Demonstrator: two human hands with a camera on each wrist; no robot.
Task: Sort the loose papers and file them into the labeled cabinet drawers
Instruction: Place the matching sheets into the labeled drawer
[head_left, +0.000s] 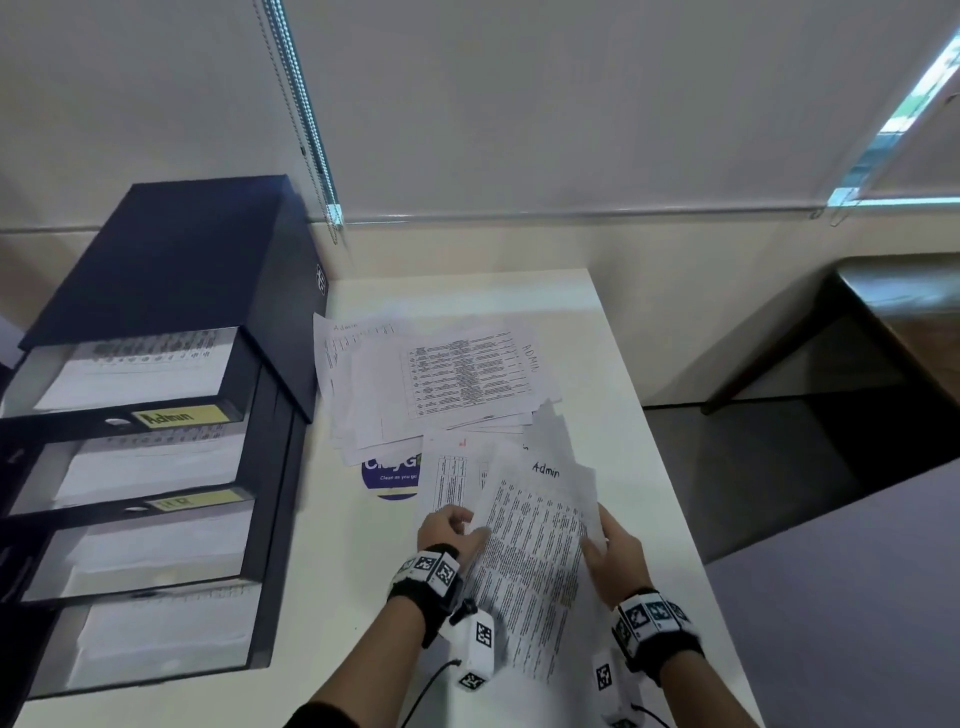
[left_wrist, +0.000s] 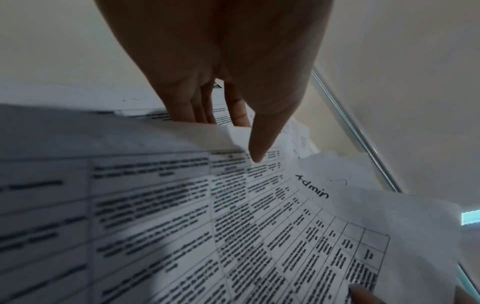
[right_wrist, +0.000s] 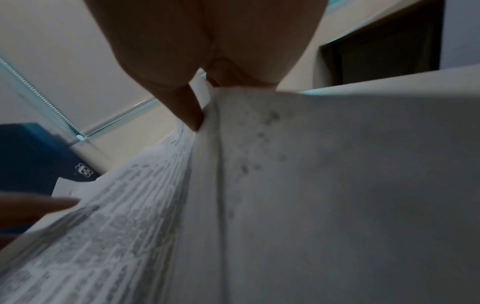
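1. The left hand (head_left: 449, 525) pinches the left edge of a white printed sheet marked "Admin" in handwriting (head_left: 530, 551): in the left wrist view the thumb (left_wrist: 259, 144) lies on the printed face while the other fingers (left_wrist: 187, 111) go behind the edge.
2. The right hand (head_left: 615, 553) grasps the same sheet at its right edge, thumb (right_wrist: 191, 111) on the printed side and the rest of the fingers behind (they are mostly hidden by the paper).
3. The sheet thus spans the gap between both hands, lifted off the white tabletop (head_left: 649, 415) and tilted, its handwritten word at the far end, away from the wrists.
4. Just beyond the grip, more loose white papers (head_left: 447, 384) lie in an overlapping heap on the table, one of them marked "ADMIN" along its right margin.
5. A round blue sticker (head_left: 389, 478) shows partly under the heap's near edge.
6. Left of the heap stands a dark blue cabinet with stacked drawers (head_left: 156, 415), papers lying in each. The top drawer carries a yellow label reading "Admin" (head_left: 179, 415); the yellow label below it (head_left: 195, 501) is too blurred to read.
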